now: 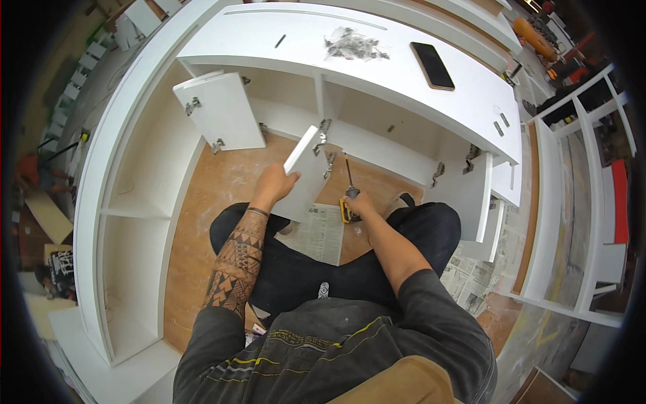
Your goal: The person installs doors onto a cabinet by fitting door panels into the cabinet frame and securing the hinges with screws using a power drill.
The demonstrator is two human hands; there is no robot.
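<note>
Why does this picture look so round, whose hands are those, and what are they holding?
There's no robot here, just a person working with bare hands. A wide fisheye camera on the person's head looks down, so straight edges bend and the corners go dark. That's why you see their lap and arms from above.

The left hand holds a white panel with metal hinges on it. The right hand grips a yellow-and-black tool with a long, thin tip.

On the white cabinet top lie a dark phone and a greyish heap of little bits, too small to name.
</note>
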